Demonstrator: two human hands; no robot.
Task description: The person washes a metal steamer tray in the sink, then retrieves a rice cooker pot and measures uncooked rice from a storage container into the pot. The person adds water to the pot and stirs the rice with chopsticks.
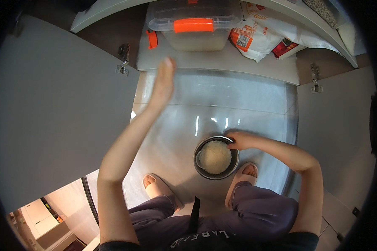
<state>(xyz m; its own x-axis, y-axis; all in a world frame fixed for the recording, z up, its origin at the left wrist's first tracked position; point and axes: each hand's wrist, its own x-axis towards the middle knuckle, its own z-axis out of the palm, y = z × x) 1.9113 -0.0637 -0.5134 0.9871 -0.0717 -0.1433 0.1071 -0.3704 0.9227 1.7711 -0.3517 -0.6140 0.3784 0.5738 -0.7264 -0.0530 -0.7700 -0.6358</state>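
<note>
My right hand [240, 140] grips the far right rim of a round metal pot [216, 176], its thumb over the inside edge. White rice [218, 153] lies in the pot, and the round rim of a small cup [201, 159] shows at its left side. My left hand [165, 83], blurred and empty, reaches forward with its fingers stretched out. Beyond it, a clear plastic storage box [196, 40] with pale contents stands in the cabinet. Its lid [163, 20] is on, and an orange latch [193, 25] sits at the front. Another orange latch [152, 39] sticks out at its left.
White printed bags [260, 37] and a red packet [284, 48] lie right of the box on the cabinet shelf [220, 61]. Cabinet doors stand wide at left [59, 103] and right [336, 135]. My slippers [158, 187] flank the pot on the glossy tiled floor [172, 125].
</note>
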